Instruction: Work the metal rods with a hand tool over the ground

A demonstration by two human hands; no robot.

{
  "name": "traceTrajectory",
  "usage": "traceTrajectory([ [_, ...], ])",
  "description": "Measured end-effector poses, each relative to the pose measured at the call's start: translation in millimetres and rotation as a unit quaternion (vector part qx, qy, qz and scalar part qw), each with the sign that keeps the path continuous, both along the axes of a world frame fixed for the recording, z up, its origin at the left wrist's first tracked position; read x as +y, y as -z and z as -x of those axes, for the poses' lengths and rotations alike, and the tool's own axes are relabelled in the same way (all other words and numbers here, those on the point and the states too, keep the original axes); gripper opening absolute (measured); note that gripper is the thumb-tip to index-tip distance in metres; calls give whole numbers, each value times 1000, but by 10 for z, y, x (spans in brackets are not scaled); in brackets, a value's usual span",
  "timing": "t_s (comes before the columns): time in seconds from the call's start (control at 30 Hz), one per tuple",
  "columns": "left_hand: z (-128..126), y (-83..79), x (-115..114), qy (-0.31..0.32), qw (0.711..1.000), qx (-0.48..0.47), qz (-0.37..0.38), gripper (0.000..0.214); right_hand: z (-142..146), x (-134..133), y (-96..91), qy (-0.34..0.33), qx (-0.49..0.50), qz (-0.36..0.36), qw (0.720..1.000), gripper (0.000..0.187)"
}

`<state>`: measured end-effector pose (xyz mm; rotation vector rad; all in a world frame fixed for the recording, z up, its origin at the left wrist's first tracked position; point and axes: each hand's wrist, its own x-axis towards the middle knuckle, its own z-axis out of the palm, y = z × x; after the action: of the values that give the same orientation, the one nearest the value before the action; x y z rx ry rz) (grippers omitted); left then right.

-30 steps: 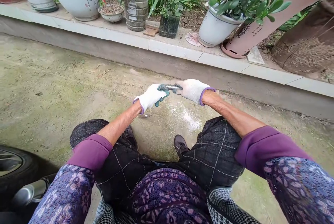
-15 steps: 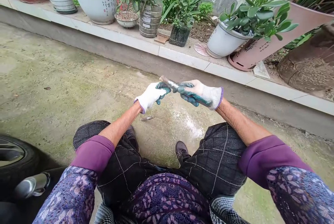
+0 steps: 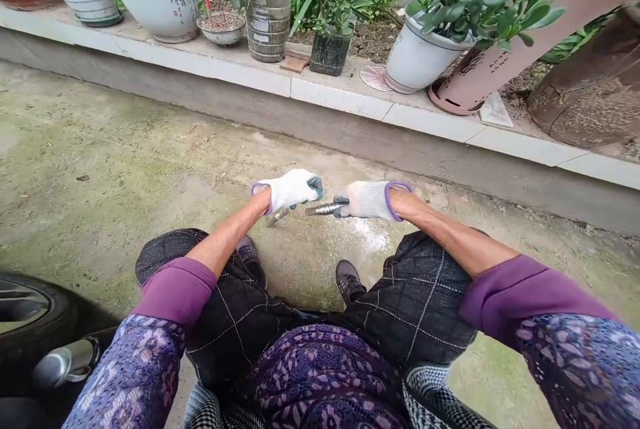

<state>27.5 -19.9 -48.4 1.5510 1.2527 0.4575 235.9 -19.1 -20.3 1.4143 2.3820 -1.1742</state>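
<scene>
Both hands have dropped lower since half a second ago and now sit just ahead of the knees. Grip: the right hand (image 3: 370,200) is closed around one end of a short metal rod (image 3: 323,209). It holds the rod near level, free tip pointing at the left hand (image 3: 290,190), just short of it. The left fingers are curled; I cannot tell whether they grip anything. A slim metal piece (image 3: 277,217) lies on the concrete ground (image 3: 125,169) just below that hand. Judgement: this goes best with the rod held firm near its end, wrist steady, tip clear of the other glove. Potted plants (image 3: 330,9) line the ledge (image 3: 240,72) beyond.
</scene>
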Motion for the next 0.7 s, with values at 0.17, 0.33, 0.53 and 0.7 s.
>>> traceTrajectory([
  [0.17, -92, -25, -65, -29, 999, -14, 9, 6, -5, 217, 29, 18, -94, -100, 990, 22],
  [0.33, -91, -128, -74, -74, 993, -90, 20, 8, -12, 298, -125, 1, -140, -224, 964, 32],
  [0.53, -9, -196, -20, -125, 980, -153, -17, 15, 117, 330, -226, 17, -118, -309, 944, 34],
  [0.7, 71, -167, 61, -141, 958, -247, -24, 15, 248, 343, -284, 104, 16, -272, 956, 25],
])
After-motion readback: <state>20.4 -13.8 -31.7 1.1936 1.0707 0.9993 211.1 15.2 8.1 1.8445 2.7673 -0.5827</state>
